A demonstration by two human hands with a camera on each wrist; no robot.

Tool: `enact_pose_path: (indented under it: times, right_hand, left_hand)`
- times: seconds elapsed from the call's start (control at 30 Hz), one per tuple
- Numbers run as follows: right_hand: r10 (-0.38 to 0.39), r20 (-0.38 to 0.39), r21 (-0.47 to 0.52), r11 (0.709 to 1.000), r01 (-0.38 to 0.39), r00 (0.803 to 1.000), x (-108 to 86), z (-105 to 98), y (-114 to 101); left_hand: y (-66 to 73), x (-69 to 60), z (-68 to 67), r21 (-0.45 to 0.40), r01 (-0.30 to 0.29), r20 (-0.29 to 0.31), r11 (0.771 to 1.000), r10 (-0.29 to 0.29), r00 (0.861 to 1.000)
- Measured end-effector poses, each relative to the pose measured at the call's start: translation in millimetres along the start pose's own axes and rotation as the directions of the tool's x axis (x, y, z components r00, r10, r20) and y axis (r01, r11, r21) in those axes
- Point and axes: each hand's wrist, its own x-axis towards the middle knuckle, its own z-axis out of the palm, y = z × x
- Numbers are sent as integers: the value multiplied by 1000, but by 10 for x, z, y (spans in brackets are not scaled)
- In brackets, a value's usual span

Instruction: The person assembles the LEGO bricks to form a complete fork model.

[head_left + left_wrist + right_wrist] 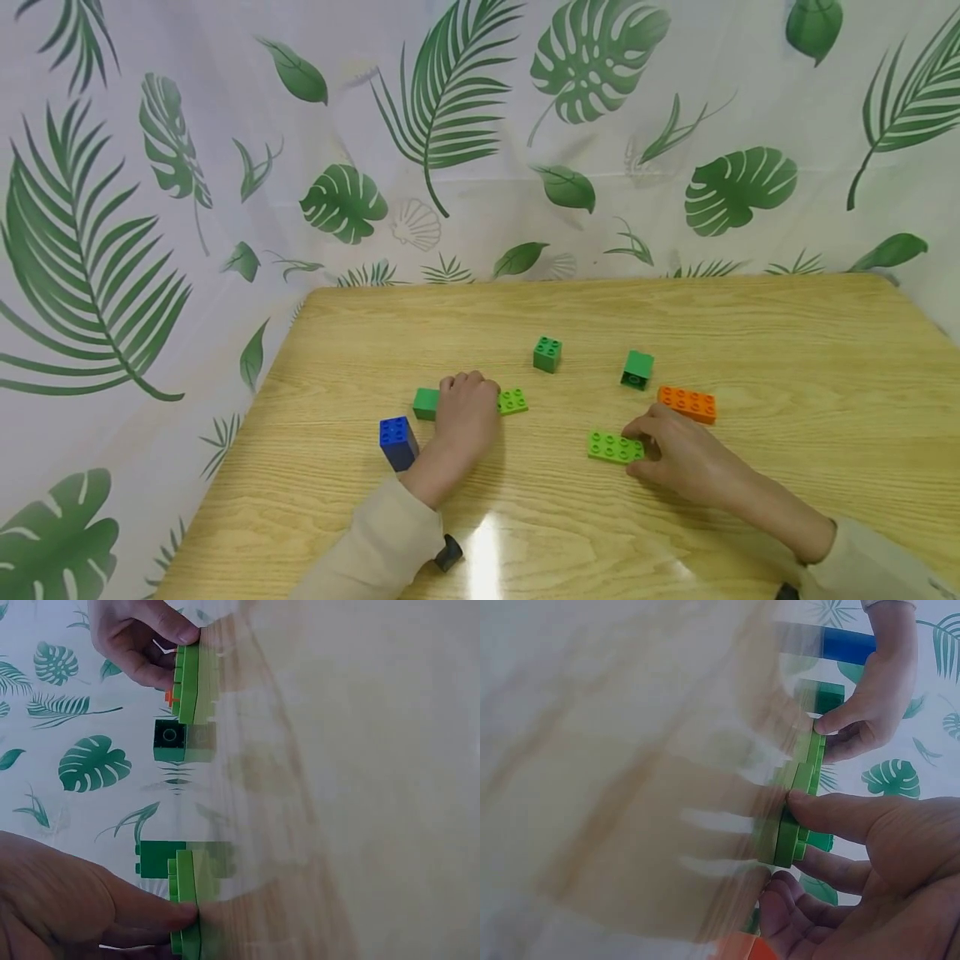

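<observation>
On the table, the right hand (686, 458) pinches the right end of a lime green brick (613, 447) between thumb and fingers; the right wrist view shows this lime brick (793, 817) low against the tabletop. Farther left, the left hand (468, 412) grips a second lime green brick (513, 402), covering its left part. In the left wrist view the left thumb lies on that brick (186, 904). A green brick (426, 404) lies just left of the left hand, partly hidden. An orange brick (687, 404) lies just behind the right hand.
A tall blue brick (398, 443) stands beside the left forearm. Two green blocks, one with studs up (547, 354) and one tipped with its hollow side showing (637, 369), are farther back. A leaf-patterned cloth (480, 225) hangs behind the wooden table (540, 533).
</observation>
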Motion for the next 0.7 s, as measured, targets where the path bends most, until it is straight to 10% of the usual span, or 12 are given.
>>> enact_pose_path:
  times: [0.4,0.7]
  right_hand:
    - [-7,21,-16,1000,7,1000,41,-21,-22]
    - [-4,39,13,1000,3,999,103,-28,-30]
  left_hand:
    - [155,-79,6,-141,-82,142,987,102,985]
    - [246,-154,-19,-154,-108,138,982,130,982]
